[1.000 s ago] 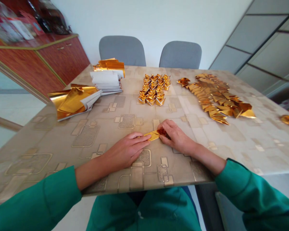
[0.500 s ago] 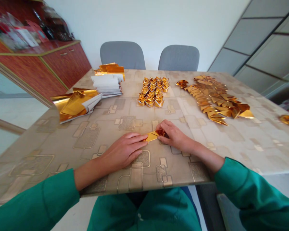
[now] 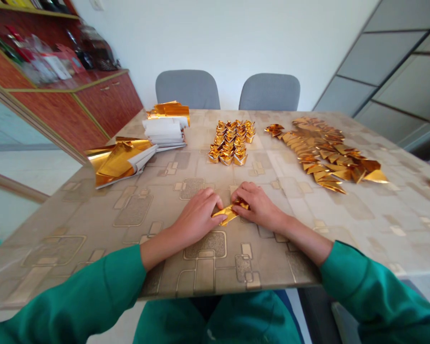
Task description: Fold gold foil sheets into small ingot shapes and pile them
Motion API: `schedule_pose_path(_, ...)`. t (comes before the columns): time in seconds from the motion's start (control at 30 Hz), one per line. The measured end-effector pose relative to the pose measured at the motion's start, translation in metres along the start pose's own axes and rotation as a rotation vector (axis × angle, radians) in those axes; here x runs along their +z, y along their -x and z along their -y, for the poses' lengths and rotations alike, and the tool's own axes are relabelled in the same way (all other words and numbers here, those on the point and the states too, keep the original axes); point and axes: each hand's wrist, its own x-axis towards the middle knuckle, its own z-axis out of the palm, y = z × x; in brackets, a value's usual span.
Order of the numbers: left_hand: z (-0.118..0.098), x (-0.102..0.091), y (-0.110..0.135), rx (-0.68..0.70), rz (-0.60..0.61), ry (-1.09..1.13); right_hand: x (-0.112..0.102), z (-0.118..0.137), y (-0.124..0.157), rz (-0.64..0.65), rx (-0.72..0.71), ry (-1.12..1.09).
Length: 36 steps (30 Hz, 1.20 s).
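A small folded piece of gold foil paper [image 3: 229, 213] lies on the patterned table [image 3: 93, 224] near its front edge. My left hand [image 3: 197, 216] rests on the table with its fingers curled over the paper's left end. My right hand [image 3: 258, 206] pinches the paper's right end, fingers pressed together. Both arms wear green sleeves.
Behind my hands stands a cluster of folded gold ingot shapes [image 3: 232, 142]. A long spread of flat gold folded pieces [image 3: 325, 152] lies at the right. A stack of white-backed foil sheets [image 3: 164, 130] and loose gold sheets [image 3: 120, 160] sit at the left. Two grey chairs [image 3: 188, 89] stand beyond.
My left hand has moved forward and to the right, its fingers now curled over the gold paper. The paper has tilted up between the hands. The camera view has shifted slightly.
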Motion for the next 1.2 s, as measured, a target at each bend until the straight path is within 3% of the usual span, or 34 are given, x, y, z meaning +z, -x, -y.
schedule_pose_path(0.3, -0.002, 0.005, 0.002, -0.116, -0.045, 0.472, -0.001, 0.004, -0.001, -0.057, -0.060, -0.087)
schedule_pose_path(0.5, -0.003, 0.001, 0.001, -0.066, -0.100, 0.378, -0.002, 0.009, 0.000, -0.087, -0.090, -0.122)
schedule_pose_path(0.73, 0.000, 0.001, 0.001, -0.129, -0.234, 0.391, -0.021, -0.018, -0.001, -0.086, 0.055, -0.397)
schedule_pose_path(0.9, 0.001, 0.000, -0.002, -0.311, -0.374, 0.731, -0.034, -0.033, 0.002, -0.344, 0.254, -0.492)
schedule_pose_path(1.07, -0.005, 0.002, -0.005, -0.422, -0.453, 1.100, -0.012, -0.003, 0.000, -0.047, 0.240, -0.897)
schedule_pose_path(1.2, -0.010, 0.005, -0.003, -0.437, -0.388, 1.186, 0.006, 0.017, -0.007, -0.071, 0.212, -0.982)
